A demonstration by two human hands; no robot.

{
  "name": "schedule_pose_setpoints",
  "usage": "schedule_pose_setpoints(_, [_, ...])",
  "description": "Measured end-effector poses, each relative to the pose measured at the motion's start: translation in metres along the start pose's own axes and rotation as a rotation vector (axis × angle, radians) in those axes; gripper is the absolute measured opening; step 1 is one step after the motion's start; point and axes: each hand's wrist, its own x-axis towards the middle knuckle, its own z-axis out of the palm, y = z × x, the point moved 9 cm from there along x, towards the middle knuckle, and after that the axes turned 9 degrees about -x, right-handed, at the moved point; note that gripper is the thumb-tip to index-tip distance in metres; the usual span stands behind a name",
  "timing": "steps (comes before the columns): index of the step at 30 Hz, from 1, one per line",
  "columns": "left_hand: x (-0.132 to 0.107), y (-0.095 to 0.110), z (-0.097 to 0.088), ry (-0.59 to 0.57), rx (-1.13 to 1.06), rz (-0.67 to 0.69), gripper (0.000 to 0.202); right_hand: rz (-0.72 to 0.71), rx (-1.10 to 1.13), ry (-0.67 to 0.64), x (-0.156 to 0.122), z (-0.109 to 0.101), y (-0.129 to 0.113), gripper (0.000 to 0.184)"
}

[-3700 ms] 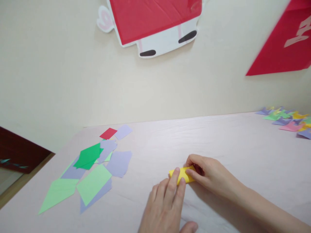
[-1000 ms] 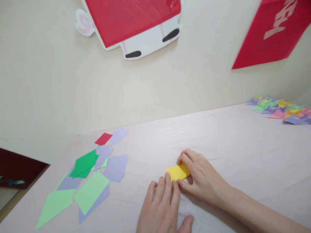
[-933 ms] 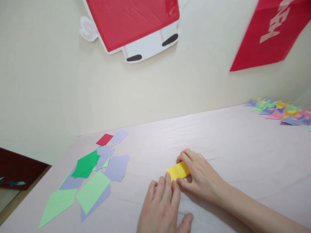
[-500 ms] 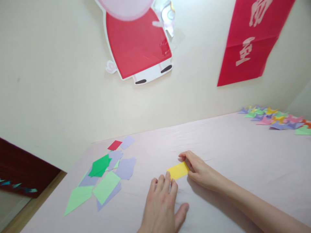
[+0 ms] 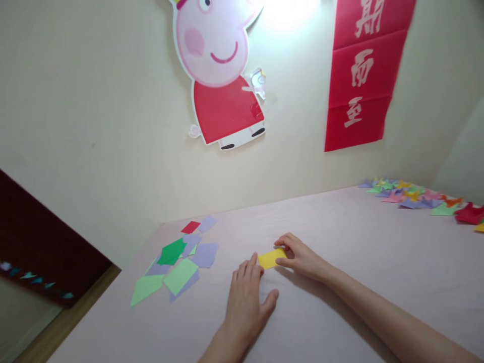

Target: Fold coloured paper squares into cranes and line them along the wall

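Observation:
A folded rectangle of yellow paper point(image 5: 269, 259) lies on the cloth-covered surface between my hands. My left hand point(image 5: 245, 295) rests palm down, its fingertips at the paper's left edge and its thumb spread away to the right. At the other end, my right hand point(image 5: 302, 256) has the paper's right end between its curled fingers and thumb. The thumb lies over the near right corner, and the fingers bend round the far side. Part of the paper's right end is hidden by that hand.
Loose sheets lie to the left, among them light green paper point(image 5: 180, 276), dark green paper point(image 5: 172, 252), purple paper point(image 5: 206, 255) and red paper point(image 5: 190, 227). Several folded paper pieces point(image 5: 414, 195) stand in rows at the far right. A wall point(image 5: 287, 171) rises behind the pale cloth point(image 5: 321, 217).
My view has tilted up, showing more of the wall. My right thumb has come over the yellow paper's near corner. My left fingertips have shifted along its left edge.

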Motion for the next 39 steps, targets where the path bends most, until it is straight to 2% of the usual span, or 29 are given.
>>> schedule_pose_setpoints(1, [0.002,-0.003,-0.002,0.031,-0.026,-0.002,0.039,-0.022,-0.012,-0.001,-0.001,0.001,-0.003,0.033])
schedule_pose_setpoints(3, [0.008,-0.01,-0.005,0.088,-0.07,-0.022,0.051,-0.059,-0.028,-0.003,-0.003,0.002,-0.007,0.034])
schedule_pose_setpoints(6, [0.021,-0.022,-0.002,0.095,-0.111,-0.099,0.058,-0.1,-0.035,-0.002,-0.006,0.0,-0.012,0.029])
schedule_pose_setpoints(10, [0.033,-0.017,0.001,0.075,-0.173,-0.065,0.041,-0.119,-0.04,0.024,-0.011,-0.006,-0.015,0.021])
schedule_pose_setpoints(13, [0.034,-0.009,-0.003,0.104,-0.247,-0.019,0.032,-0.123,-0.033,0.04,-0.012,-0.009,-0.018,0.004])
schedule_pose_setpoints(14, [0.035,-0.008,-0.005,0.114,-0.283,-0.02,0.029,-0.122,-0.016,0.046,-0.01,-0.01,-0.019,0.004])
schedule_pose_setpoints(16, [0.04,-0.01,-0.007,0.104,-0.375,-0.031,0.023,-0.091,0.072,0.075,-0.003,-0.014,-0.017,0.015])
schedule_pose_setpoints(19, [0.058,-0.016,-0.008,0.047,-0.565,-0.012,0.027,0.011,0.286,0.132,0.015,-0.02,-0.01,0.031])
schedule_pose_setpoints(21, [0.075,-0.027,-0.011,0.074,-0.775,-0.014,0.026,0.067,0.421,0.159,0.03,-0.023,-0.007,0.035])
schedule_pose_setpoints(23, [0.09,-0.045,-0.012,0.124,-1.055,-0.079,0.024,0.096,0.541,0.176,0.045,-0.024,-0.007,0.036])
schedule_pose_setpoints(26, [0.104,-0.067,-0.002,0.146,-1.417,-0.204,0.037,0.129,0.687,0.182,0.062,-0.018,-0.001,0.037])
schedule_pose_setpoints(30, [0.107,-0.077,0.02,0.055,-1.679,-0.305,0.042,0.193,0.785,0.157,0.07,0.003,0.017,0.039])
schedule_pose_setpoints(32, [0.105,-0.079,0.026,0.013,-1.706,-0.331,0.04,0.209,0.793,0.128,0.069,0.013,0.025,0.041])
schedule_pose_setpoints(34, [0.105,-0.079,0.027,0.006,-1.71,-0.338,0.038,0.205,0.75,0.101,0.067,0.018,0.029,0.034])
schedule_pose_setpoints(39, [0.108,-0.079,0.023,0.029,-1.699,-0.321,0.033,0.088,0.514,0.12,0.065,0.01,0.021,0.018])
